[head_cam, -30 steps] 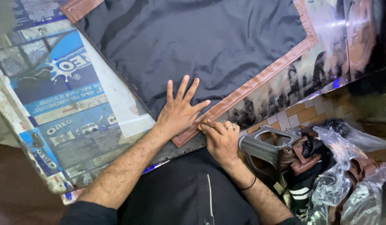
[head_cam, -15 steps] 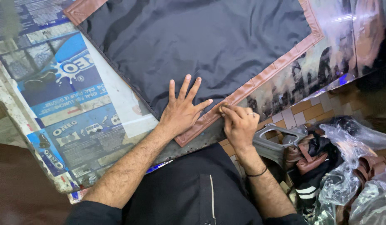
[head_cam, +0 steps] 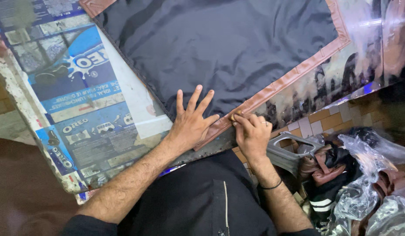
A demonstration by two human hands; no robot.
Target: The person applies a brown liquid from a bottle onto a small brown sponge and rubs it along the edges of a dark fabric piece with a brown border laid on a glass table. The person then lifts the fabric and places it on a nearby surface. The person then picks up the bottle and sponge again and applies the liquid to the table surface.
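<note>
A large sheet of dark navy cloth (head_cam: 220, 48) lies spread on the worktable, edged with a brown leather-like strip (head_cam: 290, 81). My left hand (head_cam: 191, 124) lies flat with fingers spread on the cloth's near corner, pressing it down. Just to its right, my right hand (head_cam: 251, 131) is curled over the brown strip, its fingertips pinching the folded edge close to my left thumb. A dark band is on my right wrist.
The table (head_cam: 80, 118) is covered with a blue and white printed plastic sheet. A grey metal tool (head_cam: 294, 150) lies at the table's right edge beside my right wrist. Clear plastic bags with bundled material (head_cam: 368, 183) are piled at lower right over a tiled floor (head_cam: 325, 120).
My right hand has slid up and to the right along the brown strip, pressing its folded edge. My left hand has stayed flat on the cloth.
</note>
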